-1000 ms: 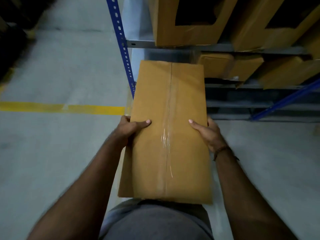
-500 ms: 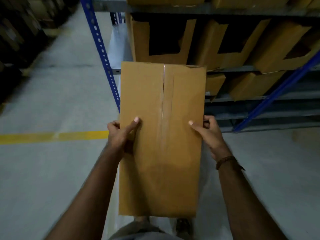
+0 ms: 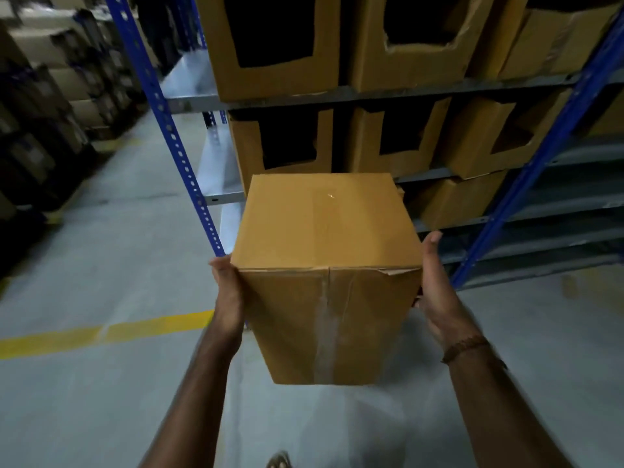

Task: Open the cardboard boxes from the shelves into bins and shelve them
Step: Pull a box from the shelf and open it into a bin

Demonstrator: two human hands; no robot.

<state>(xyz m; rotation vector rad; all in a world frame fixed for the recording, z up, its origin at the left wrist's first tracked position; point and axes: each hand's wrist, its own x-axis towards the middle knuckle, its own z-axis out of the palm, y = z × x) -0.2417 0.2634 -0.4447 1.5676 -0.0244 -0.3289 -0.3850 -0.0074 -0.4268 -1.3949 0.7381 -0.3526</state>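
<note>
Seen from a head-worn camera looking forward and down, a closed cardboard box (image 3: 326,275) is held in mid-air between two bare hands, in front of a blue metal shelving rack (image 3: 169,130) and above a grey concrete floor (image 3: 84,383). The box is tilted so that a plain top face and a taped front face are both shown; a strip of clear tape (image 3: 324,332) runs down the seam of the front face, and the upper right edge of that face is slightly torn. The left hand (image 3: 229,298) is pressed against the box's left side, with the fingers hidden behind the cardboard, so it cannot be told how far they are curled. The right hand (image 3: 439,295) is laid flat against the box's right side, its fingers held straight and pointing up along the edge; a brown beaded bracelet (image 3: 464,347) is worn on that wrist. Behind the box, the rack's grey shelves are filled with cardboard bins (image 3: 277,45) whose fronts have been cut open into dark windows. A yellow line (image 3: 101,332) is painted across the floor to the left, and more stacked boxes (image 3: 50,79), dim and blurred, are seen across the aisle.
</note>
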